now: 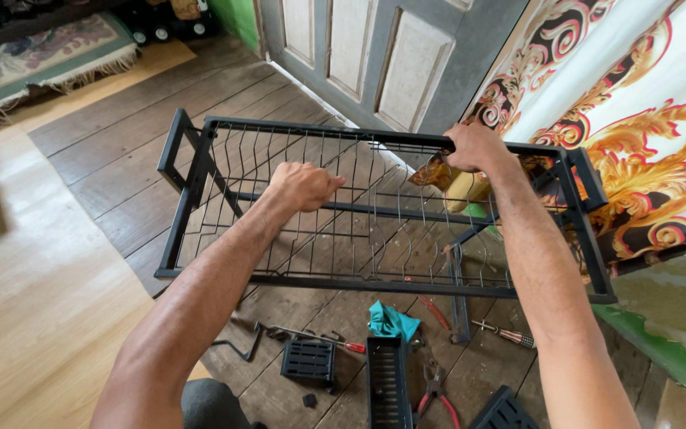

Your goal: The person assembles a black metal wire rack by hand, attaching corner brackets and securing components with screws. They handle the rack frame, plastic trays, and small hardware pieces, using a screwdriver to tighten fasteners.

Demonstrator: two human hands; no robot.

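Above the dark plank floor [121, 151], a black metal dish rack [375, 214] hangs in mid-air between both hands, roughly level, far edge close to the grey panelled door [375, 63]. Left hand [303, 185] is fisted on the wire grid near the middle, fingers curled tight around the thin rods. Right hand [474, 147] clamps the far top rail, fingers wrapped over the tube, thumb side toward the camera. Rack build: rectangular tube frame, matte black coating, thin wire tines and cross rods welded inside, flat side brackets at both ends. My read: stiff and fairly light for its span, but awkward because it is wide; the tube rails are the right grip, since the wires are thin, would dig into the fingers and could bend under load. Coating looks smooth, so a dry full wrap matters; corners look hard-edged. Below the rack on the floor: teal cloth [393, 320], red-handled screwdriver [319, 339], second screwdriver [506, 334], red-handled pliers [436, 393], small black slotted plastic basket [309, 361], long black slotted tray [387, 385], and another black part at the bottom edge, only partly visible. Patterned white, gold and red fabric [637, 119] drapes on the right, touching or just beside the rack's end; can't tell which. Light laminate flooring and a fringed rug [41, 56] sit off to the left.
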